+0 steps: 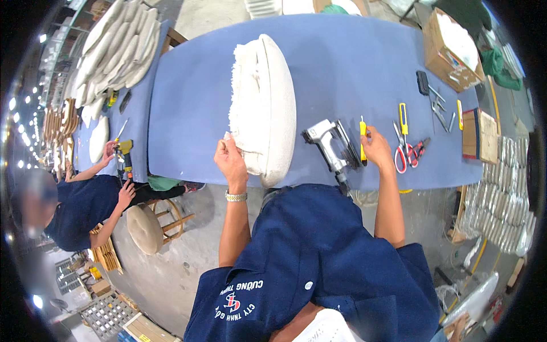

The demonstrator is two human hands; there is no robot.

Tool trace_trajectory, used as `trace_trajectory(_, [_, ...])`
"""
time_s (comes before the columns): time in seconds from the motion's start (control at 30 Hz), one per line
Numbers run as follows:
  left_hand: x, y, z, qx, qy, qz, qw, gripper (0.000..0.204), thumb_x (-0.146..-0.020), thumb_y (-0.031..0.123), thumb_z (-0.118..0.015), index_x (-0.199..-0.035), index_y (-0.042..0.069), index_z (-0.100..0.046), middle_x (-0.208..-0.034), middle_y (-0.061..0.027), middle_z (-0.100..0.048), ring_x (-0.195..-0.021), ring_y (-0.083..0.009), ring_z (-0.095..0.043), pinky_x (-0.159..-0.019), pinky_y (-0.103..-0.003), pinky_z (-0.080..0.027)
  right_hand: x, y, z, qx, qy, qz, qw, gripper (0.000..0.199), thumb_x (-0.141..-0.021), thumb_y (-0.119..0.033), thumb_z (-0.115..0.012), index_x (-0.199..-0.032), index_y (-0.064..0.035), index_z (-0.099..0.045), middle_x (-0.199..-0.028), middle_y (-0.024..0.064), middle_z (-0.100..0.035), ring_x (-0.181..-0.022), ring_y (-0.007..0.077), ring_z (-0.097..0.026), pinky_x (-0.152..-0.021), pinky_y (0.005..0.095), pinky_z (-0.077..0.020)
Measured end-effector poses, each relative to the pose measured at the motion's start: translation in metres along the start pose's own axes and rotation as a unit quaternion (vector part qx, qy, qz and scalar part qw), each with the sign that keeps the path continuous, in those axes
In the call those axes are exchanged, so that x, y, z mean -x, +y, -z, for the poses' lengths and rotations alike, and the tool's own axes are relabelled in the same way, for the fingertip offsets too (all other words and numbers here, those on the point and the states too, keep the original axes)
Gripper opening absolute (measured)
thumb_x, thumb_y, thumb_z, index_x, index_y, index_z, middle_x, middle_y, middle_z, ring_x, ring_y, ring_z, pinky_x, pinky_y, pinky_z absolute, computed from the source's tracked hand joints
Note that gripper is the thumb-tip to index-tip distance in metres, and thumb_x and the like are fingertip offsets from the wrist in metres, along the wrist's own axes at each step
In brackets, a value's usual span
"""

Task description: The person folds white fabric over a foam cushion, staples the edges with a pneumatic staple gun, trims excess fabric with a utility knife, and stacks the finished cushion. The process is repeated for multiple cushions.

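Your hands are well apart above the blue-covered table (194,97); your left hand (231,162) is at the centre of the frame, thumb and fingers pinched on pale material at the lower left edge of the white cushion (276,108); the cushion stands on its side, upper centre of the frame, its smooth face to the right and its frayed edge to the left; a metal watch (236,196) encircles your left wrist.

Your right hand (378,149), right of centre, has its fingers closed on a slim yellow hand tool (363,139); whether that tool is clear of the table cannot be told; a silver and black staple gun (329,145) lies just left of it, between cushion and tool.

To the right lie red-handled scissors (400,159), a yellow-handled screwdriver (403,117) and red and black pliers (420,148); a cardboard box (453,65) occupies the upper right; at the left edge, a co-worker (85,205) holds a yellow and black power tool (126,153) beside a round stool (144,229).
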State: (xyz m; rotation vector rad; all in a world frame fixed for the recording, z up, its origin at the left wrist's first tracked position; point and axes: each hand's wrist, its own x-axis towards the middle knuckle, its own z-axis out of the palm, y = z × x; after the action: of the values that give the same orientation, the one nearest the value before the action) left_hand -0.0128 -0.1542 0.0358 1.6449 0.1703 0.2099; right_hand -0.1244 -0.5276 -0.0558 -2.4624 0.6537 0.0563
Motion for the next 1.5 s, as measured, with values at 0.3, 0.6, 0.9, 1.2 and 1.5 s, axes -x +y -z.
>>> trace_trajectory(0.3, [-0.012, 0.018, 0.045, -0.332, -0.058, -0.129, 0.933, 0.037, -0.103, 0.019, -0.063, -0.072, 0.000, -0.057, -0.057, -0.0016, -0.048, -0.056, -0.0101, -0.038, -0.050, -0.033, -0.033, 0.049, -0.045, -0.025, -0.355, -0.154, 0.039, 0.921, 0.031, -0.099, -0.014, -0.065, -0.128, -0.0030, -0.066, -0.109, 0.0075, -0.071, -0.090, 0.0128, -0.068, -0.082, 0.0292, -0.0564])
trace_trajectory(0.6, [0.066, 0.093, -0.017, -0.133, -0.575, -0.272, 0.760, 0.024, -0.094, 0.019, -0.070, -0.075, 0.005, -0.065, -0.064, -0.0133, -0.058, -0.057, -0.0316, -0.059, -0.057, -0.040, -0.047, 0.099, -0.166, -0.050, -0.583, -0.187, 0.112, 0.783, 0.061, -0.095, -0.001, -0.067, -0.153, -0.0081, -0.047, -0.110, 0.0031, -0.060, -0.082, 0.0053, -0.056, -0.071, 0.0235, -0.0487])
trace_trajectory(0.9, [0.030, 0.112, 0.046, -0.049, -0.706, -0.124, 0.696, 0.027, -0.094, 0.023, -0.075, -0.080, 0.002, -0.067, -0.067, -0.0078, -0.061, -0.055, -0.0170, -0.056, -0.054, -0.033, -0.044, 0.153, -0.177, -0.036, -0.404, 0.039, 0.018, 0.914, 0.021, -0.100, -0.006, -0.063, -0.116, -0.0035, -0.075, -0.092, 0.0026, -0.067, -0.078, 0.0090, -0.063, -0.068, 0.0264, -0.0520])
trace_trajectory(1.2, [0.057, 0.086, 0.044, -0.050, -0.747, -0.197, 0.633, 0.014, -0.090, 0.009, -0.075, -0.101, 0.001, -0.075, -0.094, -0.0114, -0.073, -0.080, -0.0276, -0.071, -0.072, -0.037, -0.056, 0.247, -0.180, -0.113, -0.506, -0.104, 0.129, 0.846, 0.042, -0.104, -0.030, -0.062, -0.136, -0.0034, -0.057, -0.125, 0.0155, -0.065, -0.102, 0.0231, -0.068, -0.087, 0.0367, -0.0569])
trace_trajectory(1.5, [0.085, 0.037, 0.011, -0.103, -0.734, -0.315, 0.593, 0.016, -0.086, 0.011, -0.075, -0.098, 0.002, -0.077, -0.116, -0.0141, -0.067, -0.109, -0.0304, -0.064, -0.094, -0.041, -0.051, 0.290, -0.166, -0.085, -0.812, -0.004, -0.083, 0.578, 0.042, -0.109, -0.036, -0.053, -0.141, -0.0090, -0.047, -0.101, 0.0081, -0.068, -0.079, 0.0171, -0.071, -0.070, 0.0314, -0.0609])
